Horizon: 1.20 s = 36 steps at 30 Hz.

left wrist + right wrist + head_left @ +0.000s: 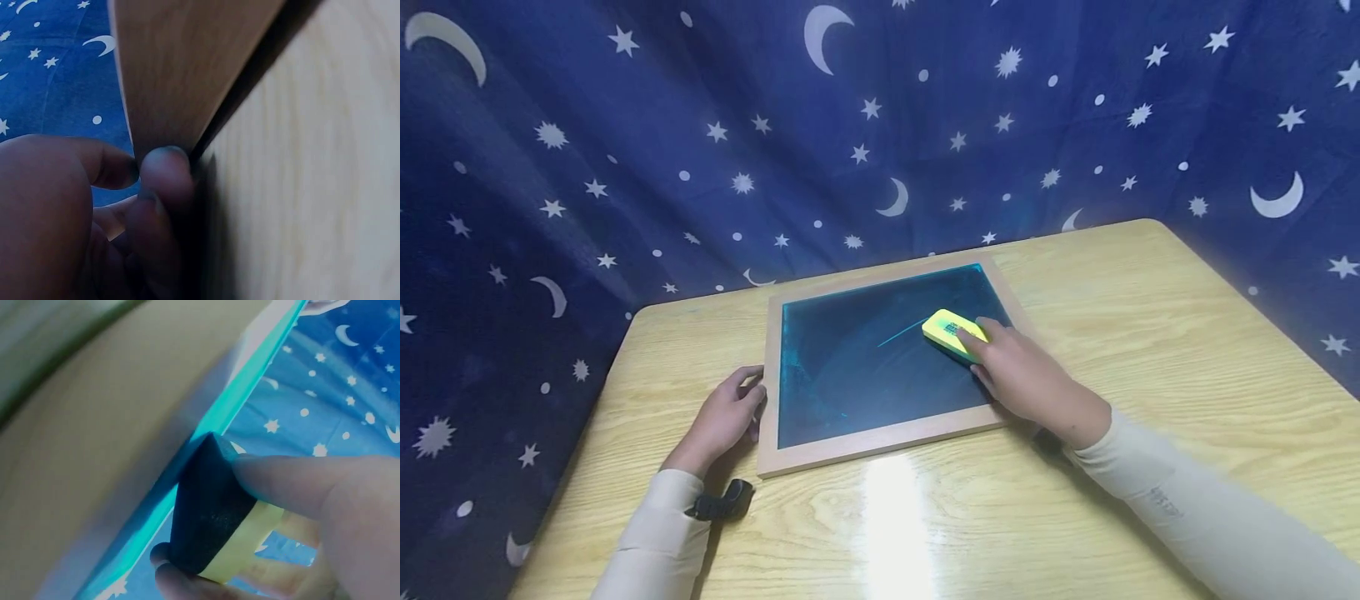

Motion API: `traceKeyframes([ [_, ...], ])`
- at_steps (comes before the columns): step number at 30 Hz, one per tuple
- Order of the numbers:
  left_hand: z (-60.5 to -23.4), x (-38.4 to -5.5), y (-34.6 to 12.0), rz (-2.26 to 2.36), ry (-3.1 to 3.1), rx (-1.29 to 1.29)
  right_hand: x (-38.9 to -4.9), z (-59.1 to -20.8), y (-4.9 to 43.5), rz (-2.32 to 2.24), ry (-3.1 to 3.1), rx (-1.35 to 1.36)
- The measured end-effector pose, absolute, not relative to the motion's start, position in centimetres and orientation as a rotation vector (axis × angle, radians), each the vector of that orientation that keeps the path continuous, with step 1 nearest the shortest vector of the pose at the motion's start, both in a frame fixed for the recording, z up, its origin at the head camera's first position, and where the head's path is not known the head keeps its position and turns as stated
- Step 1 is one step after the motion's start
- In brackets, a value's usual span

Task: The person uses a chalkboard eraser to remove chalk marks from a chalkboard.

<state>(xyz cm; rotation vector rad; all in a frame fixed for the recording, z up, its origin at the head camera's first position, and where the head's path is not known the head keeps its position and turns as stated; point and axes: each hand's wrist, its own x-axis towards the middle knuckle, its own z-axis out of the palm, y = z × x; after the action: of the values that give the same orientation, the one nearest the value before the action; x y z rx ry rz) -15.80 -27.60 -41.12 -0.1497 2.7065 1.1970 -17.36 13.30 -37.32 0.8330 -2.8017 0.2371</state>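
A small blackboard (865,367) in a light wooden frame (880,442) lies on the table. At its left side, my left hand (726,412) grips the frame's edge with bent fingers; the left wrist view has the fingertips (167,172) right at the frame's side (181,69). My right hand (1018,371) holds a yellow chalkboard eraser (946,327), thumb on one side and fingers on the other. The eraser's dark felt (209,509) faces the board in the right wrist view. A thin blue-green line (898,335) runs on the board up to the eraser.
The wooden table (1157,333) extends around the board, with a bright reflection (898,525) in front. Behind and at the left hangs a blue curtain (820,167) with moons and stars. A black strap (722,502) is on the left wrist.
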Motion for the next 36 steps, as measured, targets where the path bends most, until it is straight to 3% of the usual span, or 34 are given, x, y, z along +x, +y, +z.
traceKeyframes([
  [14,-40.9,-15.4,-27.9,1.200,2.705,-0.148,-20.2,-36.6,15.8,0.272,-2.862,0.809],
  [36,-40.9,-15.6,-27.6,1.222,2.683,-0.163,-20.6,-36.0,14.5,0.127,-2.910,0.797],
])
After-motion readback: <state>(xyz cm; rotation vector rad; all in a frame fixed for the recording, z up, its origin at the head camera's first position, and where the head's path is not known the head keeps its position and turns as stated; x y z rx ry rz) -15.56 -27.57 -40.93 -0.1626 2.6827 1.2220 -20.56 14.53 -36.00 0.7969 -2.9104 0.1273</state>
